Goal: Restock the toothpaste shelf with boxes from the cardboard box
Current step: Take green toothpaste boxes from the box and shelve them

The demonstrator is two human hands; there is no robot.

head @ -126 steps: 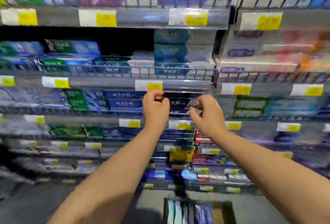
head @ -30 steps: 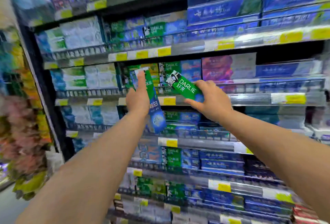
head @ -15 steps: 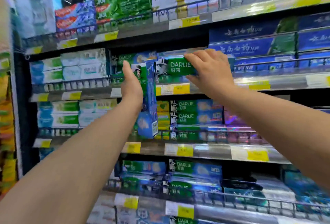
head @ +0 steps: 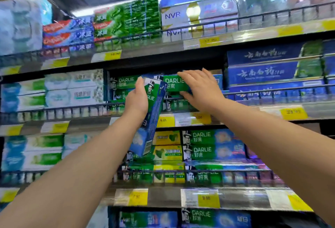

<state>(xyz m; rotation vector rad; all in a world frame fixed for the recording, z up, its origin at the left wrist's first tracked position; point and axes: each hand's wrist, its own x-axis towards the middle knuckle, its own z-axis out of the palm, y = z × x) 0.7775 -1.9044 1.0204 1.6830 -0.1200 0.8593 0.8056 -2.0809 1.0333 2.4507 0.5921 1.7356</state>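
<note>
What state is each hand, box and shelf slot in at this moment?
Left hand: closed around an upright Darlie box, held in front of the shelf.
Right hand: fingers spread over a lying Darlie box, setting it on the stack.
Darlie stack: lying flat behind the wire rail.
Space above that stack: dark, unfilled.
Blue boxes to the right: stacked flat.
Cardboard box: out of view.

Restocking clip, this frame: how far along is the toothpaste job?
Midway. Done: green-and-blue Darlie boxes already on the shelf sit behind the black wire rail. In hand: the right hand presses a horizontal green Darlie box into that row; the left hand has its grip on an upright green-and-blue Darlie box, not yet shelved. Left: placing that box. The cardboard box is out of view, so remaining stock is unknown.
</note>
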